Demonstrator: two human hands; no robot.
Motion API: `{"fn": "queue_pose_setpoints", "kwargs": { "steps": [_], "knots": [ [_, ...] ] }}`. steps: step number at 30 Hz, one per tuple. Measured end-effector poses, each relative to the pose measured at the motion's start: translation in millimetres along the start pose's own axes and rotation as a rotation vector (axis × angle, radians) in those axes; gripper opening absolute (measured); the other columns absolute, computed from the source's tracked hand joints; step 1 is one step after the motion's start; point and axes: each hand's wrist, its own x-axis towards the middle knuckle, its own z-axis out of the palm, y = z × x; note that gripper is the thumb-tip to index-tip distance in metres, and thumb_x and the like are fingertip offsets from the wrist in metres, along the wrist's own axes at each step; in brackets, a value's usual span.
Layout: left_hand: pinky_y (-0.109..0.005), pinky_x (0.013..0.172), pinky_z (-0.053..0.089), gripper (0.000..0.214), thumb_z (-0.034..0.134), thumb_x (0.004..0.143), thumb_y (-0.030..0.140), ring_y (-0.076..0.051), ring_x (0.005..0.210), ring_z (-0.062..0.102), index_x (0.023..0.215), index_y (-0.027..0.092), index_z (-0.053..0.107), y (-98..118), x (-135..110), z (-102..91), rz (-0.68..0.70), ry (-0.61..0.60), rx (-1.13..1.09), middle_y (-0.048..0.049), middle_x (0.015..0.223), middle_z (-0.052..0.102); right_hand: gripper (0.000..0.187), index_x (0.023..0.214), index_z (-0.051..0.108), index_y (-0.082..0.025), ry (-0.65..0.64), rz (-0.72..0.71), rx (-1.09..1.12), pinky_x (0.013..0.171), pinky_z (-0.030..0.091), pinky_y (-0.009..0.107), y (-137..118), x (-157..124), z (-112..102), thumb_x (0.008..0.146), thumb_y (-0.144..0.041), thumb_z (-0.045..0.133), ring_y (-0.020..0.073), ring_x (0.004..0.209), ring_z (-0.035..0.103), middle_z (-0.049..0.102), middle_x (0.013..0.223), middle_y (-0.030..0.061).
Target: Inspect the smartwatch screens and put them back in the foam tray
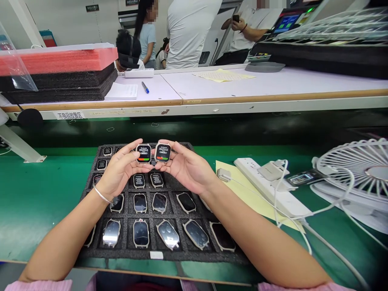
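Above the far part of a black foam tray point(118, 252), my left hand point(123, 167) is closed on a smartwatch case point(144, 153) with its thumb at the screen's left edge. Right beside it, my right hand point(188, 167) grips a second smartwatch case point(163, 153). Both screens are lit with white text and a red and green bar at the bottom. More strapless watch cases lie in the tray's compartments, such as one with a dark screen point(141, 233) in the front row. Several farther back show lit text, like this watch point(139, 181). My hands hide part of the back rows.
On the right are a white power strip point(257, 182) with cables, a yellow sheet point(222, 165) and a white fan point(360, 173). Behind, a shelf point(169, 87) carries red and black foam point(60, 64), a blue pen point(145, 87) and papers. People stand beyond it.
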Motion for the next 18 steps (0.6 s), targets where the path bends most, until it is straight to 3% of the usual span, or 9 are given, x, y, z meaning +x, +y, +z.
{"fn": "queue_pose_setpoints", "kwargs": {
  "steps": [18],
  "knots": [
    [-0.032, 0.074, 0.06, 0.051, 0.071, 0.076, 0.019, -0.018, 0.071, 0.075, 0.127, 0.017, 0.062, -1.3, 0.7, -1.1, 0.023, 0.003, 0.039, -0.0052, 0.1, 0.075, 0.026, 0.107, 0.07, -0.022, -0.021, -0.021, -0.016, 0.074, 0.057, 0.033, 0.7, -1.6, 0.6, 0.089, -0.04, 0.068, 0.0179, 0.071, 0.072, 0.076, 0.099, 0.0057]
  ]
}}
